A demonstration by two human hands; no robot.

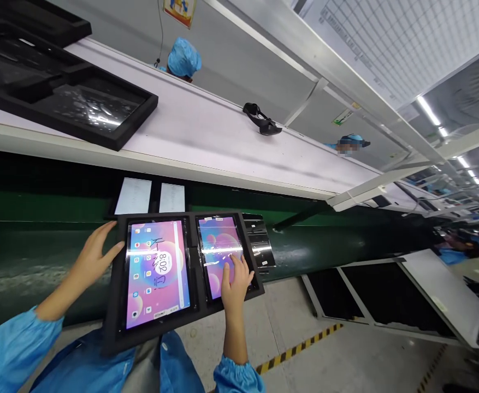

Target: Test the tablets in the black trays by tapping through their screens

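Well; right hand (235, 286) on tablet (217, 254)

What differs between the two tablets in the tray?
The left tablet shows app icons and a clock; the right tablet shows neither clearly. The right tablet looks smaller and has the right hand on its screen; the left tablet is untouched. Both show pink-blue wallpaper in one black tray.

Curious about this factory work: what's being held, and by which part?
The left hand seems to hold the black tray by its edge; the right hand's fingertips only touch the smaller tablet's screen.
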